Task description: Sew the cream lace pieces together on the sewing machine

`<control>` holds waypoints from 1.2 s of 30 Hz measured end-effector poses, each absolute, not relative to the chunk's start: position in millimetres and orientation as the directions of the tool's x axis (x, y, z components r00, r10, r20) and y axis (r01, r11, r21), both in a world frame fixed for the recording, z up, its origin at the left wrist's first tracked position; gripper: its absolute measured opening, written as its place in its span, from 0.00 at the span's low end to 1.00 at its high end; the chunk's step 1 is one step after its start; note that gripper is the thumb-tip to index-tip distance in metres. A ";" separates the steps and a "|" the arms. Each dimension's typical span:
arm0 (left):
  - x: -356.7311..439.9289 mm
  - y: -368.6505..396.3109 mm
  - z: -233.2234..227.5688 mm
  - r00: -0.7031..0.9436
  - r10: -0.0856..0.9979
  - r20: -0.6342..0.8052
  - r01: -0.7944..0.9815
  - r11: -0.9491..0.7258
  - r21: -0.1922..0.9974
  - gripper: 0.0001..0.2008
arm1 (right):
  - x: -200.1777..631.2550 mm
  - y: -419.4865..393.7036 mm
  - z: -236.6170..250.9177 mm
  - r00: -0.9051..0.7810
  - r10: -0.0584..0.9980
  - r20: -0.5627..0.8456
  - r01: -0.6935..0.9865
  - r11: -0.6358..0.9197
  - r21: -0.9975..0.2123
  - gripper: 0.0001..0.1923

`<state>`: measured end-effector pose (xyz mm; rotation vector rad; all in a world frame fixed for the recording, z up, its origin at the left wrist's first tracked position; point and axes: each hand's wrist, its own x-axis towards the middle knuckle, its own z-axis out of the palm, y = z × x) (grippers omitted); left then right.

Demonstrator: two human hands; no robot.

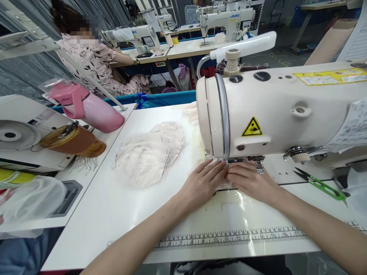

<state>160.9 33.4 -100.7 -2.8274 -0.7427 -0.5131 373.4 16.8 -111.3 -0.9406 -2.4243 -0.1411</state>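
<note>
Right under the head of the sewing machine, both hands lie flat and close together, fingertips nearly meeting at the needle area. The left hand presses down with its fingers spread slightly and extended; the right hand mirrors it from the other side, fingers likewise laid out rather than curled. Neither grips anything: they pin a small piece of pale lace fabric against the machine bed, only a sliver of it showing between and ahead of the fingers. Holding it flat from both sides seems meant to keep the thin material taut and straight at the presser foot, though the foot and needle are mostly hidden by the machine head.

Just left of the hands, a loose stack of similar lace pieces sits on the white table, within easy reach of the left hand. A printed ruler strip runs along the table's near edge. Green-handled thread snips rest to the right, beside the machine base. Further left stand a pink bottle and an amber jar, lying tilted by another machine. Behind, another person sits at a separate workstation.
</note>
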 end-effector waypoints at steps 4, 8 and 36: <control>159.2 34.2 -110.4 0.827 0.496 0.266 0.510 -0.860 0.016 0.25 | 373.3 17.4 -109.7 -0.632 0.591 0.501 0.626 0.771 -0.119 0.12; 156.2 35.5 -110.4 0.829 0.506 0.238 0.513 -0.858 0.035 0.26 | 370.6 16.9 -110.6 -0.628 0.598 0.498 0.632 0.766 -0.122 0.13; 163.1 31.4 -113.3 0.784 0.565 0.257 0.585 -0.811 -0.003 0.21 | 376.8 21.5 -113.2 -0.614 0.621 0.487 0.709 0.706 -0.006 0.11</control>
